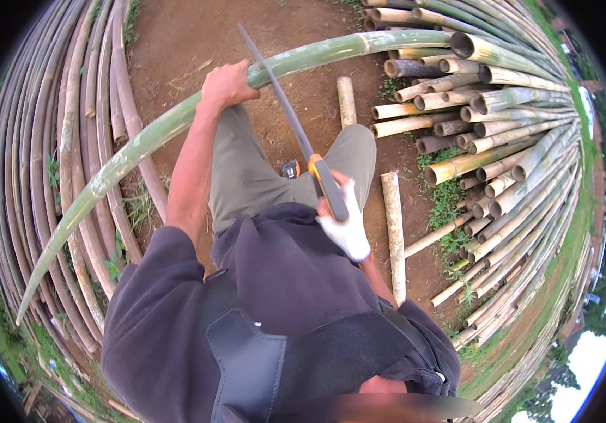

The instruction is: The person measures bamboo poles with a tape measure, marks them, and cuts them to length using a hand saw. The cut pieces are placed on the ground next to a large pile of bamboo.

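Note:
A long green bamboo pole runs across in front of me, from the cut stack at the right to the lower left. My bare left hand is closed on top of it, above my left knee. In my right hand, which wears a white glove, is the black and orange handle of a handsaw. Its long straight blade points up and to the left and crosses the pole just right of my left hand. Whether the teeth have cut into the bamboo, I cannot tell.
Cut bamboo poles lie stacked at the right with their open ends toward me. More long poles cover the ground at the left. Short pale bamboo lengths, one a post-like piece, lie on brown soil beside my right leg.

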Demonstrator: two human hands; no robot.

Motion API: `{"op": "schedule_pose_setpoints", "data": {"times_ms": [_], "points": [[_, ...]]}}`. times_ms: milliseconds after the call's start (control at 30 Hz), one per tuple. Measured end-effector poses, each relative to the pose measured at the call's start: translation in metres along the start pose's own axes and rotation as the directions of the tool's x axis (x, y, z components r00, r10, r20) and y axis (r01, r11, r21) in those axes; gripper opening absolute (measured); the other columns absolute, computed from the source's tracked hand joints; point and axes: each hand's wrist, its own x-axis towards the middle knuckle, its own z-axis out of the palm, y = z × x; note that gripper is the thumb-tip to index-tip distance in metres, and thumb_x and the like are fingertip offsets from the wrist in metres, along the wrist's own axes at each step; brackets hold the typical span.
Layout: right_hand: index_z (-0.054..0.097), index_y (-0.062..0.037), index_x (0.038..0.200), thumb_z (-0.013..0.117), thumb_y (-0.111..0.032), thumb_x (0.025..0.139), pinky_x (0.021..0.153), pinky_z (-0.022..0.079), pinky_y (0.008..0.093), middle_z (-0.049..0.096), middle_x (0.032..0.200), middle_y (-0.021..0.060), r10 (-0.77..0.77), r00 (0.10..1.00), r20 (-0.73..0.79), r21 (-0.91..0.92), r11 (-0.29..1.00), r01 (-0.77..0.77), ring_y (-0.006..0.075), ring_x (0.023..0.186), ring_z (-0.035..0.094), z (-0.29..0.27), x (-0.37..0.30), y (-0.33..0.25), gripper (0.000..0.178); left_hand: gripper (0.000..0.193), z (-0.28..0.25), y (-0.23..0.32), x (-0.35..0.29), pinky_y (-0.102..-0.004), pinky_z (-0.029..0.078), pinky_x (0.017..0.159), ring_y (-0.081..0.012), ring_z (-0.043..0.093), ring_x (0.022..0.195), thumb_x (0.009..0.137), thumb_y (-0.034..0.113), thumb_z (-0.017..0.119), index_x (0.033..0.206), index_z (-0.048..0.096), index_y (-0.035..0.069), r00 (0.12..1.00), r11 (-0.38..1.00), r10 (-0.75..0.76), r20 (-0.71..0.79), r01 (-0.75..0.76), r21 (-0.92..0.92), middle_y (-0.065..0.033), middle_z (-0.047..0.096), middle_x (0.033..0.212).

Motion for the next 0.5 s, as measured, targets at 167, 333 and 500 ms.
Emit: {"op": "schedule_pose_setpoints", "data": {"times_ms": [167,333,500], "points": [[0.049,-0.0061,0.150,0.058,-0.004,0.099,0.096,0.050,0.0317,0.057,0.126,0.0100,-0.139,0.989,-0.041,-0.190,0.973,0.129,0.0146,0.102,0.059,-0.026,-0.070,-0.007,0.052,0.065,0.000,-0.001,0.001,-0.0520,0.061,0.093,-0.0416,0.076,0.102,0.071,0.043,0.086,0.125,0.070,0.010,0.999,1.000,-0.008,-0.034,0.007,-0.007,-0.0213,0.079,0.106],[0.049,-0.0061,0.146,0.071,-0.002,0.091,0.085,0.055,0.0319,0.063,0.106,0.0066,-0.075,0.996,0.040,0.138,0.988,0.069,0.0129,0.091,0.062,0.028,0.143,-0.002,0.058,0.069,0.005,0.007,0.011,-0.0523,0.060,0.096,-0.0414,0.076,0.105,0.073,0.046,0.086,0.130,0.070,0.011,0.999,1.000,0.013,-0.051,-0.012,0.027,-0.0213,0.079,0.109],[0.049,-0.0045,0.147,0.072,-0.006,0.091,0.091,0.054,0.0358,0.064,0.110,0.0108,-0.158,0.987,0.008,0.138,0.978,0.156,0.0173,0.096,0.064,0.040,0.144,-0.002,0.060,0.069,-0.004,0.003,0.009,-0.0525,0.059,0.097,-0.0413,0.075,0.106,0.073,0.048,0.084,0.129,0.070,0.011,1.000,0.999,0.017,-0.010,-0.016,0.031,-0.0207,0.079,0.111]]}}
